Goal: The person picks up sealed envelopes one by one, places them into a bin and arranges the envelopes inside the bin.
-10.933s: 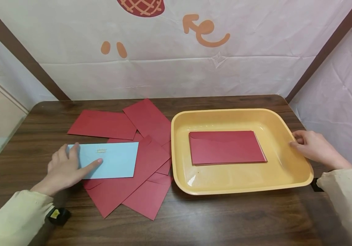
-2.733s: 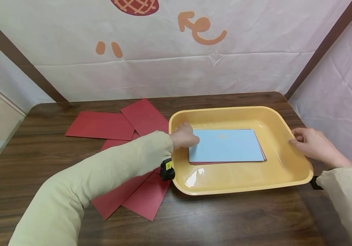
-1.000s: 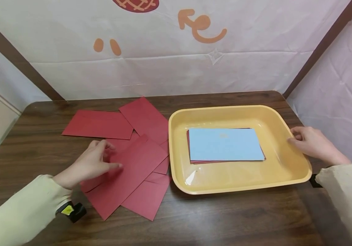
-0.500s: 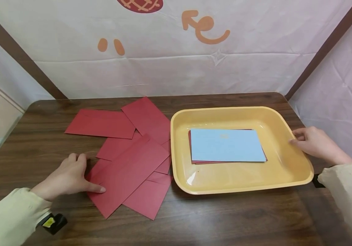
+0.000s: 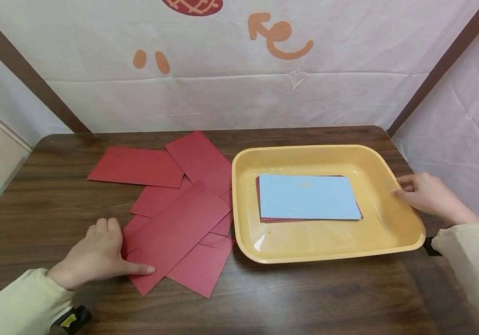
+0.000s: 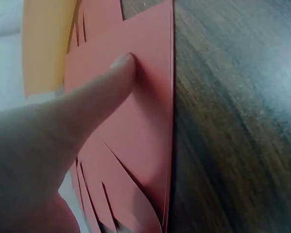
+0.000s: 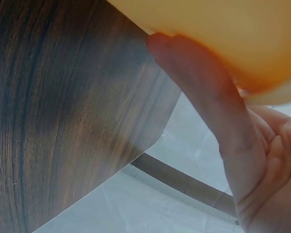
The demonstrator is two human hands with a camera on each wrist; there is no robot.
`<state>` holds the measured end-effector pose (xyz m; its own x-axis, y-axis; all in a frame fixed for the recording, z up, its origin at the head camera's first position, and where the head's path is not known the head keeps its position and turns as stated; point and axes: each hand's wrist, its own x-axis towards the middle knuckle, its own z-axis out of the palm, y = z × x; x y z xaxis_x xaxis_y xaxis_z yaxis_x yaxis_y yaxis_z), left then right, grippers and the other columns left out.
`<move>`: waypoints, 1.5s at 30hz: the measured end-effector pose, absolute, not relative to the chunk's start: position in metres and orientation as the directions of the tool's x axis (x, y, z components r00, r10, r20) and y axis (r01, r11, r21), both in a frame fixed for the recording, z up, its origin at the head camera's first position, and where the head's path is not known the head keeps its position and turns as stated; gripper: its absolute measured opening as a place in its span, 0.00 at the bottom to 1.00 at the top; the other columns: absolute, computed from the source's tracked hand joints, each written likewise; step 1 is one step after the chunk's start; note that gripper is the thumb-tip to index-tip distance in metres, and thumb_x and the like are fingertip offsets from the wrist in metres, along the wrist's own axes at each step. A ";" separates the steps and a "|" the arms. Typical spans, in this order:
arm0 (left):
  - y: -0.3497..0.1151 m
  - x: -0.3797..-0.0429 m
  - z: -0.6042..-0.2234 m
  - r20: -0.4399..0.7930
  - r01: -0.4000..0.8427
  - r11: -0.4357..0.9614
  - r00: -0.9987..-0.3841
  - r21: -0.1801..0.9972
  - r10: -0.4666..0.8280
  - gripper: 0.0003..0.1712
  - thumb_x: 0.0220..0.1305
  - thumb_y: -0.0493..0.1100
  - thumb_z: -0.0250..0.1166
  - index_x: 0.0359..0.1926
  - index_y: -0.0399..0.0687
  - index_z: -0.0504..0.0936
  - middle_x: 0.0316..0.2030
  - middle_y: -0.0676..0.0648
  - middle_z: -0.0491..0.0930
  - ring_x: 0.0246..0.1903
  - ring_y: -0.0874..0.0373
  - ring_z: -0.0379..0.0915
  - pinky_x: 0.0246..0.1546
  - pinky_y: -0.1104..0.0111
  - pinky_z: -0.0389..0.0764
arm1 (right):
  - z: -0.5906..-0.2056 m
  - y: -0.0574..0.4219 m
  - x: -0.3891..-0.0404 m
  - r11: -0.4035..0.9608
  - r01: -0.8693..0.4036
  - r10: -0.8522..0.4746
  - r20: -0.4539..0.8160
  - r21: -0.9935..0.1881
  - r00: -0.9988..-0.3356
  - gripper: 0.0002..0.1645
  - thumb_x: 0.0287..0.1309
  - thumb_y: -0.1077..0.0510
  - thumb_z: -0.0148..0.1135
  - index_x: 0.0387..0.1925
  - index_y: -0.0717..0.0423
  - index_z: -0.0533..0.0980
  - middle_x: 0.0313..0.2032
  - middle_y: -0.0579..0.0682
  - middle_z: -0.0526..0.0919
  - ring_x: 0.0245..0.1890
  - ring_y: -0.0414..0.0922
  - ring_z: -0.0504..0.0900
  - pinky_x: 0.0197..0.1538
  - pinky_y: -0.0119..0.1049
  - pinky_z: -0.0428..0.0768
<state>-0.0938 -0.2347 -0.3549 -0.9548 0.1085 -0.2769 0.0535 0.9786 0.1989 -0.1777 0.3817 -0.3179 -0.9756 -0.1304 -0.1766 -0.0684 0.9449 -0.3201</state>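
Observation:
In the head view, my left hand [image 5: 97, 256] is at the lower left edge of a pile of red envelopes. Its straight thumb lies on the slanted top envelope [image 5: 180, 228], as the left wrist view also shows; the other fingertips are hidden at the pile's left edge. That envelope lies flat. My right hand [image 5: 434, 197] holds the right rim of a yellow plastic tray [image 5: 327, 253], its fingers curled there. Inside the tray sits a neat stack of red envelopes, topped by a light-blue paper rectangle [image 5: 308, 200] with a small gold mark.
More red envelopes spread behind and beneath the top one, including one at the back left [image 5: 136, 166] and one beside the tray [image 5: 199, 160]. Everything rests on a dark wooden table [image 5: 306, 298]. A pale printed cloth [image 5: 222, 102] hangs behind it.
The light-blue piece went from the pile onto the tray's stack. My left hand came back left to the pile, and its thumb slid slightly right over the top envelope. My right hand stayed.

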 end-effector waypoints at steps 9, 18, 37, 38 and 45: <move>-0.246 -0.108 -0.357 -0.308 0.055 0.966 -0.942 0.253 0.134 0.52 0.30 0.68 0.78 0.34 0.31 0.60 0.31 0.35 0.62 0.31 0.43 0.62 0.30 0.58 0.70 | -0.317 0.382 -0.178 0.945 -0.061 -0.127 -0.186 -0.322 -0.974 0.30 0.61 0.56 0.59 0.54 0.81 0.69 0.37 0.69 0.84 0.34 0.58 0.85 0.35 0.46 0.80; -0.253 -0.115 -0.356 -0.272 0.095 0.940 -0.944 0.327 0.190 0.54 0.35 0.58 0.81 0.52 0.29 0.62 0.42 0.30 0.64 0.43 0.32 0.62 0.38 0.48 0.72 | -0.318 0.381 -0.178 0.942 -0.062 -0.127 -0.180 -0.331 -0.975 0.30 0.61 0.56 0.60 0.53 0.80 0.70 0.36 0.69 0.84 0.32 0.54 0.86 0.32 0.38 0.78; -0.272 -0.129 -0.354 -0.249 0.063 0.930 -0.955 0.362 0.162 0.51 0.47 0.50 0.76 0.59 0.21 0.60 0.48 0.21 0.62 0.45 0.32 0.66 0.40 0.45 0.73 | -0.319 0.381 -0.175 0.941 -0.075 -0.136 -0.164 -0.329 -0.977 0.30 0.61 0.56 0.60 0.53 0.80 0.70 0.37 0.69 0.84 0.35 0.59 0.85 0.36 0.46 0.80; -0.271 -0.128 -0.353 -0.261 0.042 0.940 -0.956 0.339 0.137 0.51 0.48 0.54 0.75 0.56 0.19 0.61 0.45 0.21 0.63 0.42 0.33 0.66 0.37 0.47 0.74 | -0.319 0.381 -0.175 0.941 -0.074 -0.135 -0.167 -0.331 -0.977 0.30 0.61 0.56 0.60 0.53 0.80 0.70 0.37 0.69 0.84 0.35 0.59 0.85 0.36 0.47 0.80; -0.255 -0.121 -0.348 -0.371 -0.155 0.960 -0.927 0.233 -0.060 0.58 0.46 0.80 0.59 0.38 0.22 0.61 0.33 0.28 0.64 0.25 0.46 0.66 0.21 0.62 0.68 | -0.319 0.382 -0.174 0.941 -0.074 -0.134 -0.165 -0.329 -0.977 0.30 0.61 0.56 0.60 0.53 0.80 0.70 0.36 0.69 0.84 0.36 0.60 0.85 0.37 0.49 0.80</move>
